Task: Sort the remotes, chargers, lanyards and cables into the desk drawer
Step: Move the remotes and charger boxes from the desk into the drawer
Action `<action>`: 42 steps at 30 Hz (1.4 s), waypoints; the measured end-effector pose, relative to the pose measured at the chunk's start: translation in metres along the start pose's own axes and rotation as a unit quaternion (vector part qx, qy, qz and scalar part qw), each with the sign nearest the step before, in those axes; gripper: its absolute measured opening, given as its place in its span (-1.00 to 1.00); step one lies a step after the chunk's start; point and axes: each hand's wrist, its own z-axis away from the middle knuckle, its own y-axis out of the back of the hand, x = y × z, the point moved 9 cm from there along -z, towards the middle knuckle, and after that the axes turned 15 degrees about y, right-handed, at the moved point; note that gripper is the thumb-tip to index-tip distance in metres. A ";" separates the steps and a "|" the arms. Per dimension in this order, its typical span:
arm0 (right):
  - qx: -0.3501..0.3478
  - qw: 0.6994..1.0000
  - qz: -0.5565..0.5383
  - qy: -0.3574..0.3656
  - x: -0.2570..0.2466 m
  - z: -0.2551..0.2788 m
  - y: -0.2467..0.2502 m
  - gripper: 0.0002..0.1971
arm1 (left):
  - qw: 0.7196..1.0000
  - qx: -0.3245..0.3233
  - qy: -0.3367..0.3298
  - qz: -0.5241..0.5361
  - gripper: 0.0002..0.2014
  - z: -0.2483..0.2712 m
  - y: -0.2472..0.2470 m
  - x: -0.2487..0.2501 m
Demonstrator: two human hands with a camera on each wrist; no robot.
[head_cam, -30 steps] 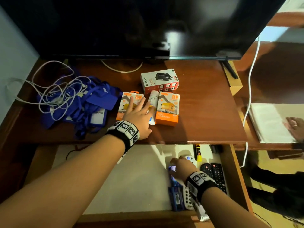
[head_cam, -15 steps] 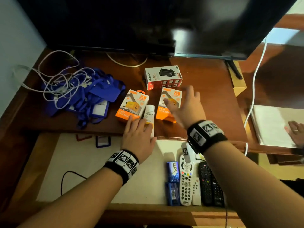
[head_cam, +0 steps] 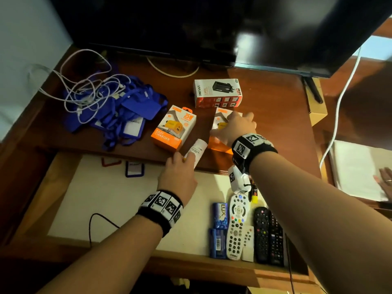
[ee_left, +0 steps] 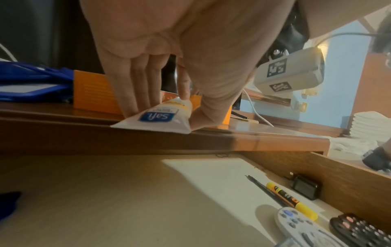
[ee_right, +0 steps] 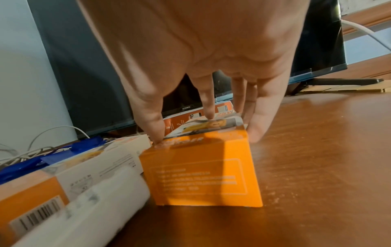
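Observation:
Two orange charger boxes lie on the desk. My right hand (head_cam: 233, 126) grips the right-hand box (head_cam: 218, 145) from above, thumb on its left edge and fingers down its right side (ee_right: 203, 177). The other orange box (head_cam: 174, 129) lies loose beside it, with a red-and-white charger box (head_cam: 217, 93) behind. My left hand (head_cam: 182, 160) pinches a white tube (ee_left: 156, 120) at the desk's front edge. Blue lanyards (head_cam: 127, 109) and tangled white cables (head_cam: 89, 92) are heaped at the left. In the open drawer (head_cam: 191, 264) lie a white remote (head_cam: 236, 225) and black remotes (head_cam: 268, 234).
A television (head_cam: 212, 28) stands across the back of the desk. The drawer also holds blue packets (head_cam: 219, 228), a yellow marker (head_cam: 254, 193), badge holders (head_cam: 134, 169) and a black cable (head_cam: 93, 225). Another person's hand (head_cam: 385, 181) rests on white folded cloths (head_cam: 356, 166) at the right.
My right hand rose from the drawer onto the right orange box and took hold of it. My left hand drew back from the boxes to the white tube at the desk edge.

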 end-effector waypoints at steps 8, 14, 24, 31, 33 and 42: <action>0.002 1.000 0.004 0.014 0.004 -0.003 -0.001 -0.16 | 0.994 -0.112 0.015 0.001 -0.52 0.081 -0.040 -0.048; 0.001 1.000 0.008 0.016 0.004 -0.003 -0.002 -0.16 | 0.974 -0.212 0.037 -0.067 -0.45 0.081 -0.096 -0.041; 0.002 1.000 0.010 0.018 0.003 -0.004 -0.002 -0.13 | 0.910 -0.404 0.045 -0.085 0.26 0.089 -0.177 -0.021; 0.006 1.000 0.002 0.021 0.005 -0.005 -0.003 -0.15 | 0.916 -0.396 0.055 -0.041 -0.09 0.064 -0.181 -0.017; 0.005 1.000 0.002 0.021 0.004 -0.006 -0.002 -0.14 | 0.919 -0.389 0.050 -0.029 -0.13 0.060 -0.180 -0.008; 0.010 1.000 -0.003 0.027 0.006 -0.005 -0.004 -0.16 | 0.910 -0.411 0.045 -0.004 -0.08 0.049 -0.187 0.000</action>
